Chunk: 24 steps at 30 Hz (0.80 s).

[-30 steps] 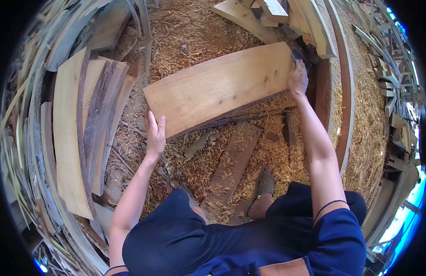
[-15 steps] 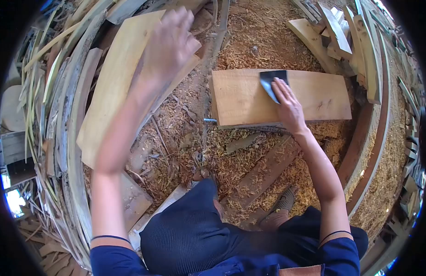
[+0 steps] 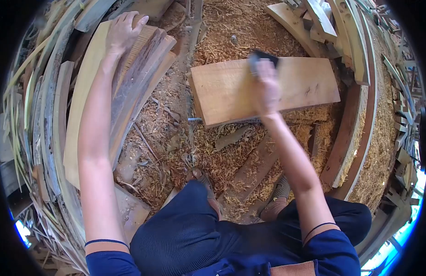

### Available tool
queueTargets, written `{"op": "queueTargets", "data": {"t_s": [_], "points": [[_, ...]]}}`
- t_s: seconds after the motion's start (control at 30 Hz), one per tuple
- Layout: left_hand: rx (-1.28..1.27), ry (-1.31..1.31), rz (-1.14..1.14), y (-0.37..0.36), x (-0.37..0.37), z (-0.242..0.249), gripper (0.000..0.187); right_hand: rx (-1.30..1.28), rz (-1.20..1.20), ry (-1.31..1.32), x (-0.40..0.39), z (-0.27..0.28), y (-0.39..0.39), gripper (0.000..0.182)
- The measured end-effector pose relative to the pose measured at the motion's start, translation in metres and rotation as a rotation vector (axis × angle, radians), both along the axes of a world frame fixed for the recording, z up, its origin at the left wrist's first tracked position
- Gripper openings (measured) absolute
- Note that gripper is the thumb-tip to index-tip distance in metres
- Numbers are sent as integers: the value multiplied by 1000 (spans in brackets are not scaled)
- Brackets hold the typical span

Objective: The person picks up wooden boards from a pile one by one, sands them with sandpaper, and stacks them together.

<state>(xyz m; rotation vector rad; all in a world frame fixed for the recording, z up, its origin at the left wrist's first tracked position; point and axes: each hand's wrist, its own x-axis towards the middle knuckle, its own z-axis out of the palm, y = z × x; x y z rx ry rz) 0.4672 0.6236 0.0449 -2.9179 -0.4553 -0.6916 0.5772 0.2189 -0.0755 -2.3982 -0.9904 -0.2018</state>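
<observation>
In the head view, ahead and a little right, a pale board (image 3: 305, 80), long axis running crosswise; nearer to it, the right hand (image 3: 266, 89), laid fairly flat over a dark flat piece (image 3: 272, 60) and holding it against the face near mid-length. Well apart to the left, the left hand (image 3: 124, 33), fingers extended and thumb apart, at the far end of a stacked board (image 3: 82, 117); cannot tell whether gripping or merely resting. Blurred: right fingers and dark piece. Hidden: whatever supports the pale board.
</observation>
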Motion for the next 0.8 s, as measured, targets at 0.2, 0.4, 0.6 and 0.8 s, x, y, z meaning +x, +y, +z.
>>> {"op": "queueTargets", "data": {"t_s": [0.2,0.4,0.6,0.8], "points": [[-29,36,-12,-42,-10,3,46,-4,673,-47,-69,39,67,52],[17,-137,-183,-107,-24,19,39,-116,345,-58,-32,34,74,46],[-526,-78,-169,-212,-79,-34,45,-38,808,-89,-82,30,-43,49],[-846,-28,-8,-258,-93,-98,57,1,-190,-195,31,6,-125,39]]}}
